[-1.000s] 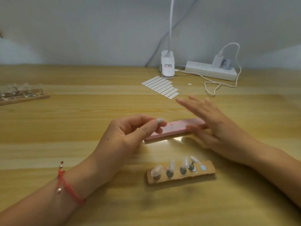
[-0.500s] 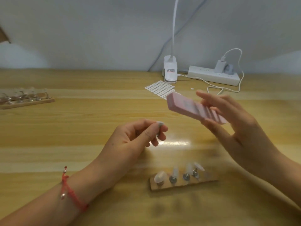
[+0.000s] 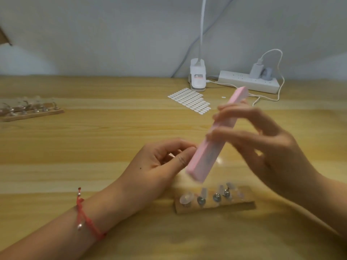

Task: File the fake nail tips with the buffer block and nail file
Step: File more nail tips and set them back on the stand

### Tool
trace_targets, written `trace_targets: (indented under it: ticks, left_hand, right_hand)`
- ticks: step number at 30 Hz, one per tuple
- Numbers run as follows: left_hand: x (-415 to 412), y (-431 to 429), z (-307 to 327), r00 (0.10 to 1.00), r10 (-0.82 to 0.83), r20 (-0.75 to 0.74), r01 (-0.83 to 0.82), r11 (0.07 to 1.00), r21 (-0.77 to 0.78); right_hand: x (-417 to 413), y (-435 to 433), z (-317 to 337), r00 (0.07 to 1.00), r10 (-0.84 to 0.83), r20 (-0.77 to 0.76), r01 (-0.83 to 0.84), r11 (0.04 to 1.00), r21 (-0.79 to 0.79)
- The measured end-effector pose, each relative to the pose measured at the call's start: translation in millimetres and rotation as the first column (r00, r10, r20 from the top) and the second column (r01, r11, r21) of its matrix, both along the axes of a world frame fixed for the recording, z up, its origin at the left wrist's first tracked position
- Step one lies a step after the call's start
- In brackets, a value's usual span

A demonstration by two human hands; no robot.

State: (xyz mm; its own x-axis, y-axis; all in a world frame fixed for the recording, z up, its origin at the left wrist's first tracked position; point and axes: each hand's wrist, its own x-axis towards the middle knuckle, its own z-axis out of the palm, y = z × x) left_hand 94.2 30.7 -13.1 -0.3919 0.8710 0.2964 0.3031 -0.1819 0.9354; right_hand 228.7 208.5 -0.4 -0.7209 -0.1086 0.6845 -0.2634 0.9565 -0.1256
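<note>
Pink buffer block (image 3: 212,139) held aslant over the wooden table (image 3: 93,139), its long axis running from 7 o'clock up to 1 o'clock.

The block sits just right of the view's centre. Its upper end points toward the white power strip (image 3: 247,82) at 1 o'clock, and its lower end hangs just above the wooden nail-tip holder (image 3: 242,204) at 5 o'clock. The right hand (image 3: 266,151), blurred, clamps the block near its middle, with the thumb across the near face and the fingers (image 3: 227,109) behind. The left hand (image 3: 155,166), with a red bracelet (image 3: 84,216) on its wrist, lies at 7 o'clock of the block. Its fingers and thumb curl toward each other, and the thumb tip is hidden behind the block's lower end, so I cannot tell whether they pinch anything. Clear nail tips (image 3: 185,198) stand on the holder's pins.
</note>
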Motion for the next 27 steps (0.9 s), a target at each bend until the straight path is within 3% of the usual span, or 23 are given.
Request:
trace_targets:
  ticks: [2,6,10,14,19,24,27]
  left_hand:
    - [-0.4,-0.3,-1.1,0.999,0.010,-0.038,-0.010,1.000,0.000]
    - [-0.5,-0.5,-2.8,0.996,0.009,-0.088,-0.008,1.000,0.012]
    - [-1.1,0.2,-3.4,0.992,0.028,-0.124,-0.026,1.000,0.011]
    - [-1.5,-0.9,-2.1,0.994,0.044,-0.103,-0.042,0.999,0.023]
    - [1.0,-1.0,1.5,0.991,0.087,-0.099,-0.083,0.995,0.047]
    - [2.2,-2.1,4.0,0.988,0.108,-0.107,-0.106,0.994,0.023]
    - [1.0,-2.9,4.4,0.991,0.129,-0.047,-0.128,0.992,0.021]
  right_hand:
    - [0.3,0.2,1.1,1.000,-0.021,0.006,0.021,0.998,-0.059]
    - [-0.2,-18.8,-5.2,0.994,0.104,0.033,-0.105,0.994,0.033]
    - [2.3,-6.2,0.6,1.000,0.018,0.022,-0.016,0.997,-0.073]
    - [-1.5,-24.7,-4.5,0.996,0.091,-0.006,-0.090,0.994,0.065]
    - [6.9,21.3,14.6,0.965,-0.242,-0.104,0.242,0.970,-0.019]
    - [14.7,26.2,20.4,0.934,-0.296,-0.199,0.302,0.953,0.000]
    - [14.5,18.2,21.3,0.945,-0.291,-0.147,0.289,0.957,-0.030]
